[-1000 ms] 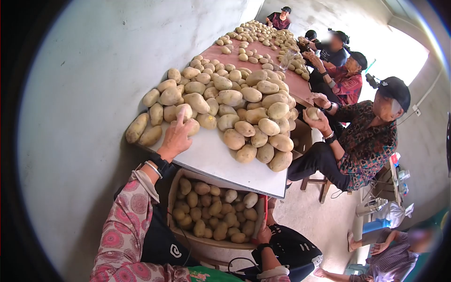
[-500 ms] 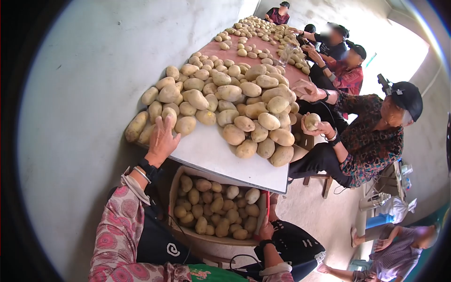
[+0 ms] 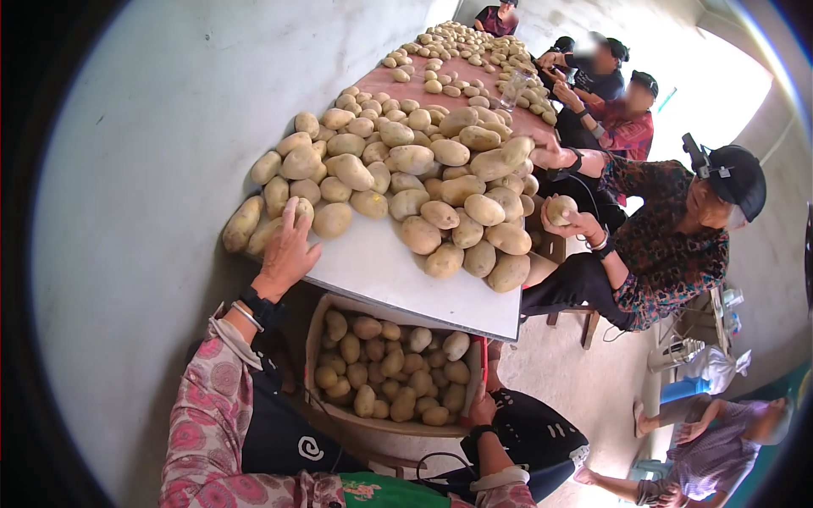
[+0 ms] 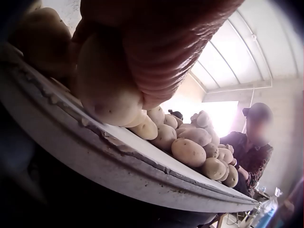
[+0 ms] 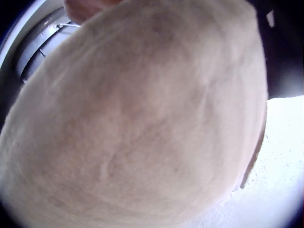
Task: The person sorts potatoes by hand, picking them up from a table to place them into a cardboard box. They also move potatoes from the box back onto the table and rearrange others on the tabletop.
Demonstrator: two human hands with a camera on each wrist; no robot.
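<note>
At the near left corner of the tabletop, my left hand (image 3: 286,250) reaches over a potato, its fingers toward the heap. In the left wrist view the potato (image 4: 107,92) is close up, with the thumb and fingers around it. The heap of potatoes (image 3: 411,158) rises just beyond. My right hand (image 3: 483,408) is low at the right rim of a cardboard box (image 3: 318,326) holding several potatoes; its fingers are partly hidden, and I cannot tell whether they grip the rim. A rounded beige surface (image 5: 142,123) fills most of the right wrist view, blurred.
The white tabletop (image 3: 406,262) overhangs the box's far side. A wall (image 3: 169,152) runs along the left. On the right a seated person (image 3: 677,245) handles a potato, and more people sit farther along the pinkish table surface (image 3: 406,89). Another person (image 3: 720,444) is at lower right.
My left hand has drawn back from the heap toward the table's left corner, now over a potato there. The right hand stays by the box. The neighbouring person's hand has moved onto the heap.
</note>
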